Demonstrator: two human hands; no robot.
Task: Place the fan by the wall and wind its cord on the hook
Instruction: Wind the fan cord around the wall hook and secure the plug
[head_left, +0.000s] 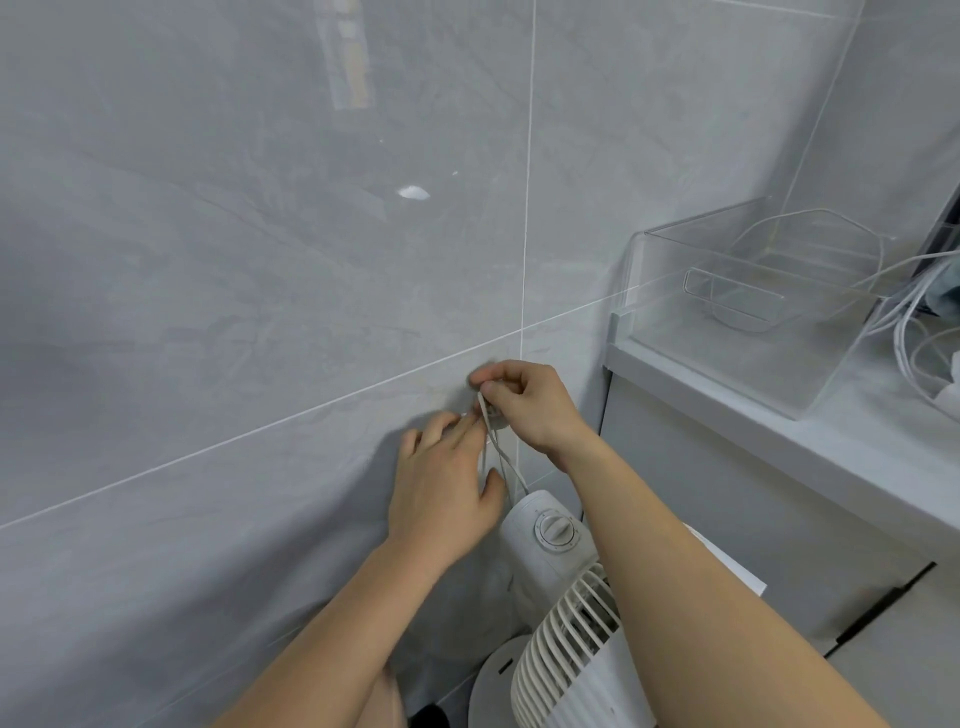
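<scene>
A white fan (550, 613) stands on its round base against the grey tiled wall (260, 260), a dial on top of its body. Its thin white cord (500, 457) runs up from the fan to a small hook (497, 420) on the wall, mostly hidden by my fingers. My right hand (524, 400) pinches the cord at the hook. Just left of and below the hook, my left hand (444, 493) holds cord strands between its fingertips, the back of the hand facing the camera.
A white counter (779, 441) runs along the right with cabinet doors below. On it stands a clear plastic bin (753, 291), with several white cables (914, 312) at the far right.
</scene>
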